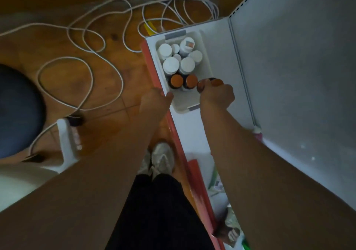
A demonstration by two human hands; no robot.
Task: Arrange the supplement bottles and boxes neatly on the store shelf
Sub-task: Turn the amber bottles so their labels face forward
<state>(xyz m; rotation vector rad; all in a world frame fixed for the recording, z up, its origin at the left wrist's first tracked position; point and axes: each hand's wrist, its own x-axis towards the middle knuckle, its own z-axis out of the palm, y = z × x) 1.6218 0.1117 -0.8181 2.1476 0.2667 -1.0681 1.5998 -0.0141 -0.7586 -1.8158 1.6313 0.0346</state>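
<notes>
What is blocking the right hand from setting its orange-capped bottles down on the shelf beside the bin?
Nothing visible. The right hand holds two orange-capped bottles just past the white bin's right wall, over bare shelf. The left hand grips the bin's near-left corner, out of the way.

White cable [81,43] lies looped across a wooden floor [115,88], beside a dark round stool seat [17,111]; pale sneakers [162,158] and black trousers [158,211] show below.

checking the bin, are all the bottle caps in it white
No, two orange-capped bottles stand in the bin alongside white-capped bottles.
</notes>
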